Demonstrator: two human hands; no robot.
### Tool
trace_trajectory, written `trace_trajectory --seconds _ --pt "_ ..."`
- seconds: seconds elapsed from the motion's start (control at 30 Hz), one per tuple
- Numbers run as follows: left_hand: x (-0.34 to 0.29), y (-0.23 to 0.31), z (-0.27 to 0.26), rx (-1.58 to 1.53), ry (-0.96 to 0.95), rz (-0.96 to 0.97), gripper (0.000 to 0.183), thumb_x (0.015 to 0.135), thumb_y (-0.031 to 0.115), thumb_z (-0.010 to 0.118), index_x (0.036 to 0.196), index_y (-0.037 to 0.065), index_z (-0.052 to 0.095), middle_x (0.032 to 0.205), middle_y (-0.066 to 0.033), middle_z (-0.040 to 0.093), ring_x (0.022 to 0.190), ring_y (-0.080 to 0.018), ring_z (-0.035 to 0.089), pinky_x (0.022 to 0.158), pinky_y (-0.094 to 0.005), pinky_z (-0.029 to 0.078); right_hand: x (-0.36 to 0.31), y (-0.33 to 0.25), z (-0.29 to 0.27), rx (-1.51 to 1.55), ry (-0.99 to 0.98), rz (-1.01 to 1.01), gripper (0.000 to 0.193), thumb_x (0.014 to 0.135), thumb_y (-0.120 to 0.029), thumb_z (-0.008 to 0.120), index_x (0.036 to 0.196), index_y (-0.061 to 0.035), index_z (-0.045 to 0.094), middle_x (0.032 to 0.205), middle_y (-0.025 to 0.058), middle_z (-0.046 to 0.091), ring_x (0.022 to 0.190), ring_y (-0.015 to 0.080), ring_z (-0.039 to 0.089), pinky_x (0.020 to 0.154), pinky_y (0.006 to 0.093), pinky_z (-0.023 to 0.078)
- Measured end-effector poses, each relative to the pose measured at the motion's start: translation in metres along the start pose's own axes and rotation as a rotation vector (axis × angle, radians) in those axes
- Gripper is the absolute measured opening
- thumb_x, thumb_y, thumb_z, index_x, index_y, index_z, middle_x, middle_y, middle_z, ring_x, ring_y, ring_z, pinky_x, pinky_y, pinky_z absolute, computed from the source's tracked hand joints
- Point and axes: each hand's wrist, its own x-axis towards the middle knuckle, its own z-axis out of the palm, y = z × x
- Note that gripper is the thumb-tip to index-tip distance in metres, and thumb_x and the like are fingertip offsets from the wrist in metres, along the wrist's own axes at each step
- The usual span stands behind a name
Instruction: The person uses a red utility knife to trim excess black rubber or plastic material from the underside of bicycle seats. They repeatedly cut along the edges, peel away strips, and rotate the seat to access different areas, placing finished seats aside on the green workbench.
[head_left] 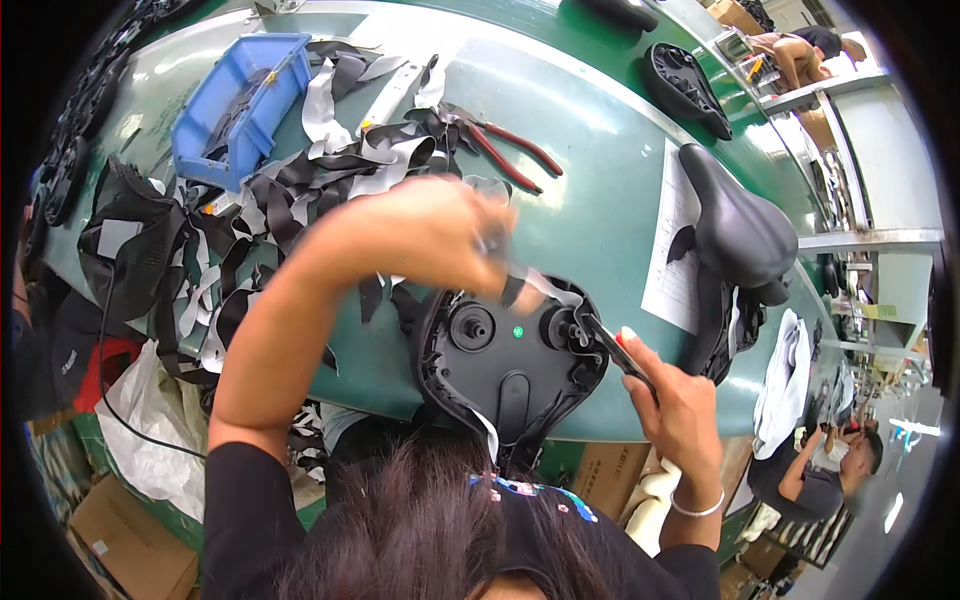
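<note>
An upside-down black bicycle saddle (512, 385) lies on the table's near edge, its wide end away from me. Two round posts stand up inside its base. My left hand (475, 240), smeared by motion, is curled above the far rim. A black and white strip (553, 287) runs from its fingers to the saddle's far right edge. In my right hand (678, 408) is a slim dark hand tool (624, 360) with a red-orange spot near my thumb. Its tip meets the saddle's right rim; the exact tool kind is unclear. A loose white strip end (488, 436) hangs at the near rim.
Cut black and white strips (290, 200) heap on the left around a blue bin (240, 110). Red-handled pincers (510, 155) lie beyond my left hand. At right are a finished-looking black saddle (738, 225), a paper sheet (668, 265) and a white cloth (783, 385). People work farther off.
</note>
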Motion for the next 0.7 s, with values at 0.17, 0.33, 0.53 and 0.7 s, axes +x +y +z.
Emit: trace_trajectory --seconds 0.17,0.33,0.53,0.7 --pt "0.065 0.023 0.091 0.047 -0.178 0.511 0.022 0.083 0.026 0.067 0.089 0.004 0.066 0.093 -0.0107 0.065 0.089 -0.0232 0.057 0.075 -0.0312 0.042 0.009 0.016 0.001 0.124 0.01 -0.09 0.05 0.085 -0.017 0.063 0.133 -0.018 0.051 0.066 0.012 0.059 0.053 0.0301 0.057 0.048 0.0398 0.042" --pt "0.089 0.069 0.078 -0.583 0.223 -0.257 0.028 0.091 0.028 0.054 0.075 0.006 0.056 0.061 -0.0052 0.058 0.055 -0.0124 0.053 0.052 -0.0281 0.04 -0.027 0.011 0.026 0.058 0.022 0.046 0.055 0.085 -0.017 0.064 0.137 -0.0164 0.047 0.069 0.0119 0.06 0.053 0.0304 0.058 0.047 0.0408 0.041" --pt "0.085 0.118 0.073 -0.703 0.968 0.469 0.018 0.093 0.016 0.053 0.079 0.005 0.052 0.067 -0.0024 0.048 0.052 -0.0123 0.044 0.048 -0.0284 0.034 -0.084 -0.041 0.061 1.026 0.008 0.611 0.052 0.092 -0.013 0.057 0.14 -0.0096 0.039 0.086 0.0106 0.066 0.053 0.0212 0.06 0.051 0.0309 0.047" --pt "0.051 0.084 0.042 0.745 1.324 0.295 0.02 0.078 0.004 0.063 0.098 0.004 0.058 0.087 -0.0086 0.06 0.079 -0.0219 0.059 0.072 -0.0313 0.047 -0.095 -0.066 0.078 1.427 0.108 0.699 0.055 0.09 -0.008 0.057 0.14 -0.0057 0.033 0.1 0.0089 0.059 0.065 0.0097 0.055 0.055 0.0222 0.047"
